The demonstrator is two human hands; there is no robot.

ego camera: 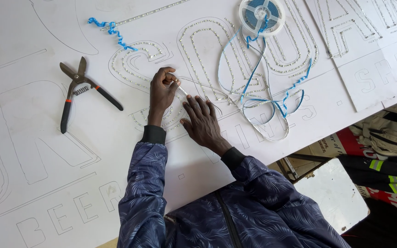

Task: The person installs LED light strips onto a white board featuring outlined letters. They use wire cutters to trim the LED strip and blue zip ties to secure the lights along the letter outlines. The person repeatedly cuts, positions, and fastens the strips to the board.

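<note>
White, matte sheet board fills the view, scored with thin outlines of large letters. Studded light strip, a narrow flexible band of small bright beads, follows the grooves of two letter outlines above my hands. My left hand pinches the strip between thumb and forefinger, fingers curled closed on it. My right hand lies flat just beside, fingers spread and pressing the strip against the board; the band runs from one set of fingertips to the other. Loose loops of strip and blue backing tape trail right and up to a round white reel. A curled blue scrap lies upper left. Metal snips with dark handles, one tipped red, rest well apart on the left. Red and white printed packaging sits below the board's right edge.
</note>
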